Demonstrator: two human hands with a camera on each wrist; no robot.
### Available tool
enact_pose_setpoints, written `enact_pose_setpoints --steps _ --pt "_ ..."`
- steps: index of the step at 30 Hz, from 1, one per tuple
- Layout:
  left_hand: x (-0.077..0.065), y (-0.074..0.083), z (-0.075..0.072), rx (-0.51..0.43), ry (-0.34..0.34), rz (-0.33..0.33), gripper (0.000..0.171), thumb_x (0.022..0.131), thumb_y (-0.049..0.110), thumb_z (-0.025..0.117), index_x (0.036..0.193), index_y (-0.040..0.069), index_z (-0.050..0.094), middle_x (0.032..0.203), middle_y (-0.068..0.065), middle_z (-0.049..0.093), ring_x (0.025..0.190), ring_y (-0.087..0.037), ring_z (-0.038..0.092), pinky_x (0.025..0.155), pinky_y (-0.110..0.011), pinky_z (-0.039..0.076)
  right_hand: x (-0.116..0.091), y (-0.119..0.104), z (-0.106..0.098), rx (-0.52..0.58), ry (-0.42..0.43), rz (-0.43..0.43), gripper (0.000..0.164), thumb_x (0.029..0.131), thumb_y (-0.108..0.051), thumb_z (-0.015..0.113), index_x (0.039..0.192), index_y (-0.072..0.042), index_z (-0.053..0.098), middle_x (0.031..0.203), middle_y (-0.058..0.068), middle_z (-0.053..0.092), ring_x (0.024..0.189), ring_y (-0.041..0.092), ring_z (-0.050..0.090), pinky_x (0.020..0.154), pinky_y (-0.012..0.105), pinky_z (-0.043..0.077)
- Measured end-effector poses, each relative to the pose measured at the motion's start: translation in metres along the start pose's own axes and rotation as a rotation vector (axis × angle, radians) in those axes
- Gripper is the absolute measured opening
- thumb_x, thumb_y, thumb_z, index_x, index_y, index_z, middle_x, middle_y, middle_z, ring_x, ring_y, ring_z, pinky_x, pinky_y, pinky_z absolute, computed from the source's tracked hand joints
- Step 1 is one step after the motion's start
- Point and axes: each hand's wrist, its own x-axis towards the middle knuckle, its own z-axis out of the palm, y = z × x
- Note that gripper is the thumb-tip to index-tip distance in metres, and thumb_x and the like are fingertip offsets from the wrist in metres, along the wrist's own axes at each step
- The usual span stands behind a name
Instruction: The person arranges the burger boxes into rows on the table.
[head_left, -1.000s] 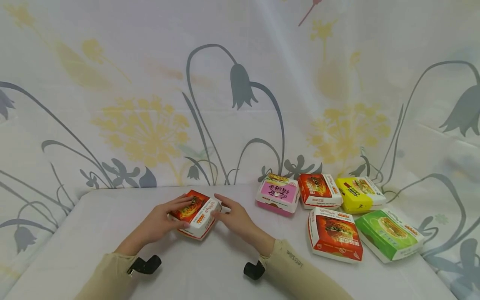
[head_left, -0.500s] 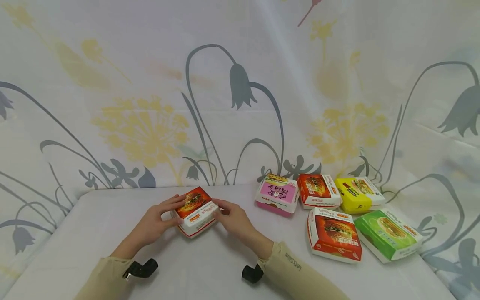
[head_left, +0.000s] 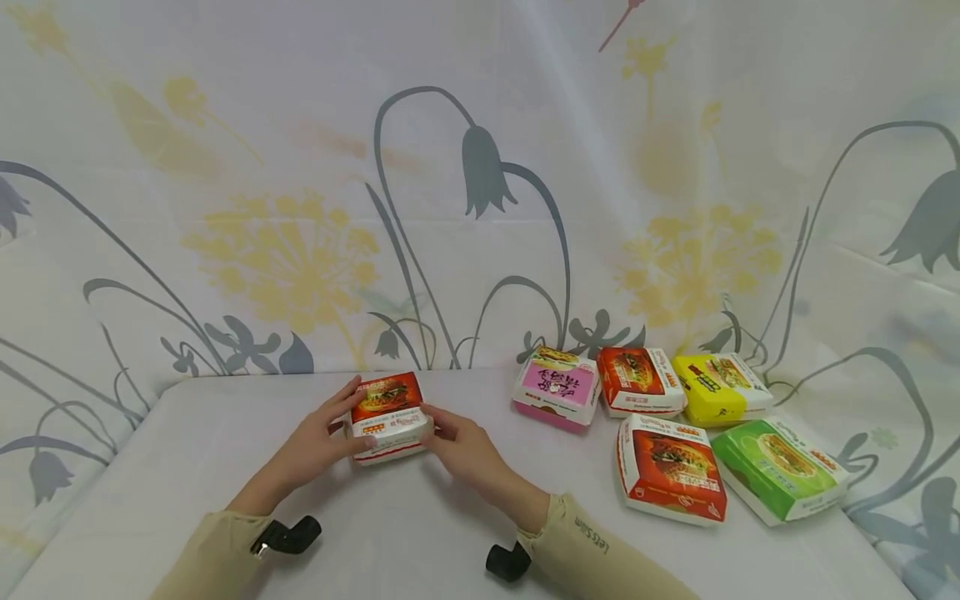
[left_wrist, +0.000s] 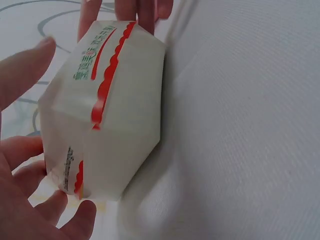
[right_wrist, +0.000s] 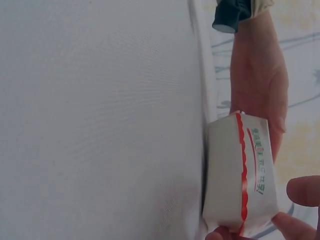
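Observation:
A red and white paper burger box [head_left: 388, 400] sits on the white tabletop, left of the middle, with its printed lid up. My left hand [head_left: 318, 442] holds its left end, thumb toward the front and fingers toward the back. At the right end, my right hand [head_left: 471, 450] grips the near corner with its fingers. In the left wrist view, the left fingertips touch one end of the box [left_wrist: 107, 110], while the thumb stands a little off it. The right wrist view shows the box's white side [right_wrist: 240, 170] with green lettering; much of the right hand is out of frame there.
To the right lie several more burger boxes: pink [head_left: 557, 387], red [head_left: 637, 382], yellow [head_left: 720, 387], a larger red one [head_left: 670, 468] and green [head_left: 780, 467]. A flower-patterned cloth [head_left: 480, 250] hangs behind the table [head_left: 420, 542]. Black wrist cameras project from both sleeves.
The burger box has turned between both hands from a slant until its front side faces nearly straight forward. It has shifted slightly away from me. The other boxes have stayed put.

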Motion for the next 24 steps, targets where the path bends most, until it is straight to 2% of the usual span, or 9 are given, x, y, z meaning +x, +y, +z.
enact_pose_setpoints --steps 3,6,16,24 --pt "0.003 -0.001 0.002 0.011 -0.009 -0.017 0.091 0.082 0.029 0.082 0.152 -0.004 0.034 0.165 -0.011 0.014 0.148 -0.041 0.015 0.108 -0.064 0.031 -0.001 -0.001 0.001 0.003 -0.010 -0.007 0.048 0.097 -0.025 0.064 0.144 -0.021 0.056 0.142 0.009 0.056 0.126 0.027 0.055 0.098 0.046 0.049" --pt "0.005 -0.002 0.003 0.017 -0.007 -0.011 0.091 0.081 0.027 0.083 0.152 -0.003 0.034 0.165 -0.012 0.014 0.147 -0.043 0.016 0.108 -0.064 0.031 -0.002 0.000 0.001 -0.001 -0.017 -0.005 0.049 0.097 -0.026 0.065 0.145 -0.022 0.055 0.143 0.008 0.055 0.127 0.027 0.055 0.098 0.046 0.049" --pt "0.015 -0.008 0.000 -0.007 0.002 0.048 0.074 0.084 0.014 0.080 0.147 -0.001 0.045 0.164 -0.013 0.021 0.146 -0.044 0.019 0.106 -0.064 0.033 0.003 -0.001 0.000 -0.005 -0.035 -0.010 0.052 0.097 -0.027 0.065 0.147 -0.024 0.052 0.146 0.009 0.052 0.127 0.028 0.055 0.097 0.045 0.050" --pt "0.017 -0.012 0.002 0.028 0.032 -0.020 0.066 0.087 0.020 0.078 0.145 0.004 0.051 0.162 -0.005 0.028 0.145 -0.042 0.024 0.104 -0.059 0.039 0.009 0.002 -0.001 0.001 -0.042 -0.002 0.054 0.096 -0.027 0.065 0.148 -0.024 0.051 0.146 0.011 0.052 0.126 0.028 0.056 0.097 0.047 0.050"
